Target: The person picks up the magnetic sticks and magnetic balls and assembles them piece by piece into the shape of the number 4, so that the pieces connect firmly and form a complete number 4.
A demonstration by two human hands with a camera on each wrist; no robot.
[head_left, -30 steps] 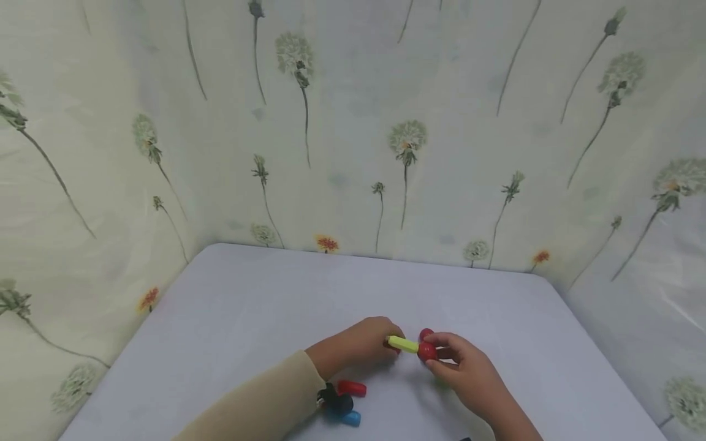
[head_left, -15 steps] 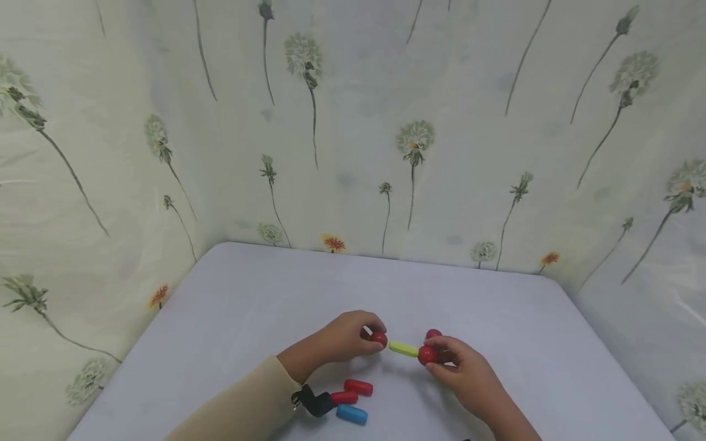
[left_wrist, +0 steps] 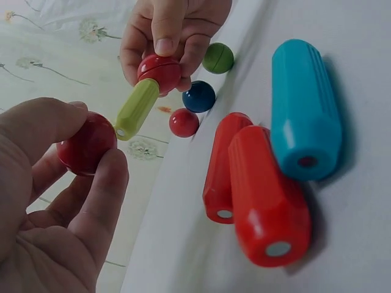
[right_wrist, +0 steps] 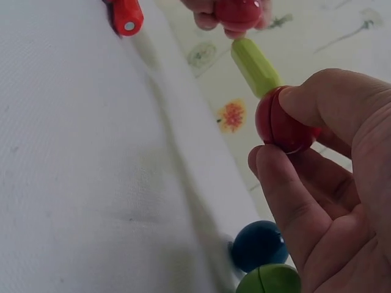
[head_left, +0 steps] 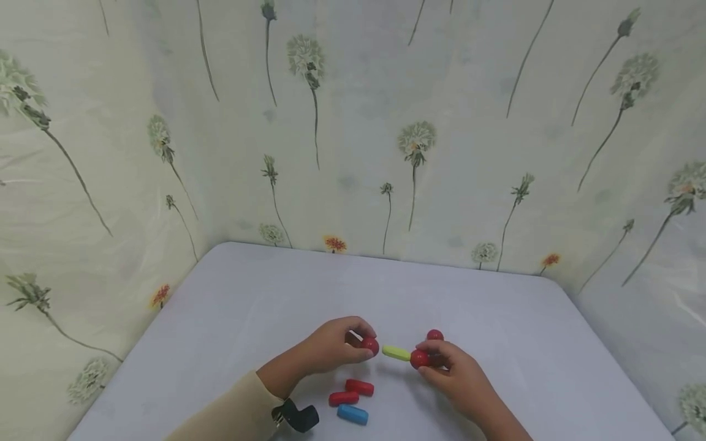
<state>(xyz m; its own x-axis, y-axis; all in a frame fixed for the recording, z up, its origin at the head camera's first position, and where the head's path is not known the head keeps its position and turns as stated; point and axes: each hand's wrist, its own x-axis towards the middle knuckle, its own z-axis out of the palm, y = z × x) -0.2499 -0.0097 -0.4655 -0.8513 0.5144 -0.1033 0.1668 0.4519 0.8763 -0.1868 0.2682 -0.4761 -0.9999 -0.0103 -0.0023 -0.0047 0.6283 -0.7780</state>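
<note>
My left hand (head_left: 336,346) pinches a red ball (left_wrist: 87,144) between thumb and fingertips. Facing it across a small gap is the free end of a yellow-green rod (head_left: 395,353), ridged and with a metal dot in its tip (left_wrist: 121,131). The rod's other end joins a second red ball (right_wrist: 282,119), which my right hand (head_left: 458,370) holds with thumb and fingers. Ball and rod are held up above the white table (head_left: 248,294), the rod pointing toward the left hand.
Two red rods (head_left: 360,387) and a blue rod (head_left: 352,414) lie on the table in front of the left hand. Beyond the right hand sits a third red ball (head_left: 434,335); a dark blue ball (left_wrist: 199,96) and a green ball (left_wrist: 218,58) are near it.
The left hand, first overlapping the rod's free end, has drawn left with its red ball, leaving a gap. The right hand keeps its ball and rod, shifting slightly left lately.
</note>
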